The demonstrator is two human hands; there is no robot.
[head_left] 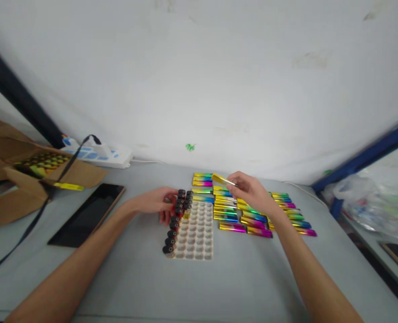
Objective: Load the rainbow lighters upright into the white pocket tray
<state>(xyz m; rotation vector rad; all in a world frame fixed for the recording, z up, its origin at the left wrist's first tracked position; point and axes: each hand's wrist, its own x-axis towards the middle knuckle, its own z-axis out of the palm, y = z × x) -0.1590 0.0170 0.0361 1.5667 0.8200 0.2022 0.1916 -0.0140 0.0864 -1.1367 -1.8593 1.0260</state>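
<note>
The right hand (253, 194) grips a gold tube (222, 180) above other metallic tubes (231, 228) on the worktop (249, 278). The left hand (157, 201) (its grip cannot be told) is beside black-capped pieces (173, 233) in a pale tray (200, 248).

This looks like a small assembly or packing workshop: a plain grey table (253, 280) against a scuffed white wall (219, 98), blue metal framing (370, 154), many identical shiny tubes (231, 227) laid in rows beside a pocketed tray (198, 234), an open cardboard box (4, 211), a power strip (118, 159) and bundled clear plastic (363, 204).
</note>
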